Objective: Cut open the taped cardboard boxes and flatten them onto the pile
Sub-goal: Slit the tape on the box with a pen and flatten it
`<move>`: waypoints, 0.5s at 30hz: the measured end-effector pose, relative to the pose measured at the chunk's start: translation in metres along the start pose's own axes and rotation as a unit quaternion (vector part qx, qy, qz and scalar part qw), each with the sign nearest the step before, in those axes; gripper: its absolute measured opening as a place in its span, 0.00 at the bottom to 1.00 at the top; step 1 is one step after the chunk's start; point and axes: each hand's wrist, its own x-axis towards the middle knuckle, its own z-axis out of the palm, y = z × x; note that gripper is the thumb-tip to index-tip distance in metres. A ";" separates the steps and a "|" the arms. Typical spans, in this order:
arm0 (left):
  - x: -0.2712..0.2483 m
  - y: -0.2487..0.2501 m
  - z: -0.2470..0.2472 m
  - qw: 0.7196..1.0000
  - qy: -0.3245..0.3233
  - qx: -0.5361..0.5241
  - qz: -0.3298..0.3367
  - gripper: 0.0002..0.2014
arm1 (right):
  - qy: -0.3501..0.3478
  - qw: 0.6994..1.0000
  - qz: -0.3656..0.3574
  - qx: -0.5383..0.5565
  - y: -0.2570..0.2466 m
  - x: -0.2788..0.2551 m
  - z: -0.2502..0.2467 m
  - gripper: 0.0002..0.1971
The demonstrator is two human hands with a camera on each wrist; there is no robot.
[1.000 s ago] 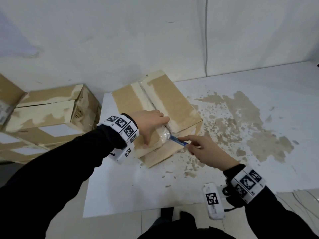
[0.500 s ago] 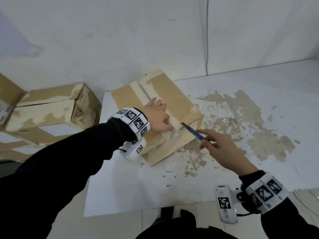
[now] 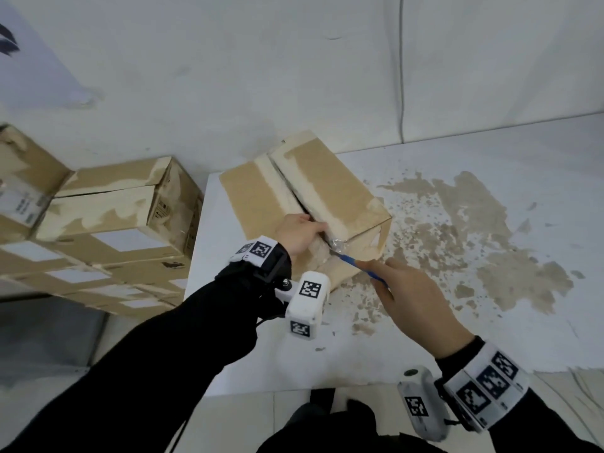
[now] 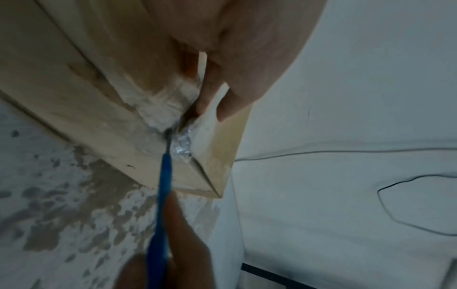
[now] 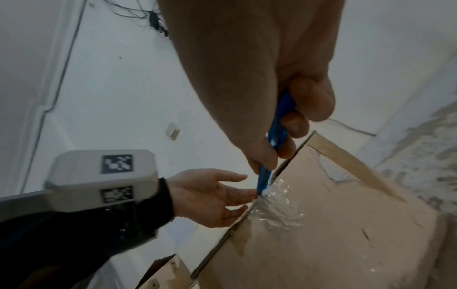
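Two hands meet at the box's (image 3: 304, 194) six-o'clock edge: the right hand (image 3: 415, 299), pinching the blue cutter (image 3: 358, 264), has returned its blade to the crumpled tape (image 3: 336, 245). The left hand (image 3: 299, 232), fingers straight, has slid onto the top seam, so the cut should resume.

Soft, even, cool-white light fills all three views, with only faint shadows. The head view is sharpest in the middle, and its wide lens bends the wall (image 3: 294, 76) line and the table (image 3: 490, 178) edge. Both wrist views are dimmer, grainy and smeared. Crumpled clear tape (image 5: 279, 211) throws small white glints. The near fingers (image 4: 173, 244) are blurred and dark.
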 end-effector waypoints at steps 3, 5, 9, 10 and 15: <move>0.010 -0.003 0.007 0.999 0.035 -0.012 -0.026 0.14 | 0.023 0.999 0.010 -0.038 -0.003 -0.001 -0.007 0.17; 0.013 -0.003 0.009 0.999 0.040 -0.013 -0.034 0.13 | 0.015 0.999 0.003 -0.049 -0.003 0.002 -0.006 0.17; 0.018 -0.009 0.014 0.998 0.062 -0.007 -0.023 0.10 | -0.027 0.996 0.017 -0.086 -0.006 0.008 -0.004 0.23; 0.018 -0.010 0.014 0.998 0.065 -0.010 -0.020 0.10 | -0.024 0.995 0.022 -0.097 -0.008 0.011 -0.003 0.24; 0.018 -0.013 0.015 0.997 0.065 -0.035 -0.014 0.13 | -0.022 0.988 0.035 -0.146 -0.025 0.023 0.001 0.24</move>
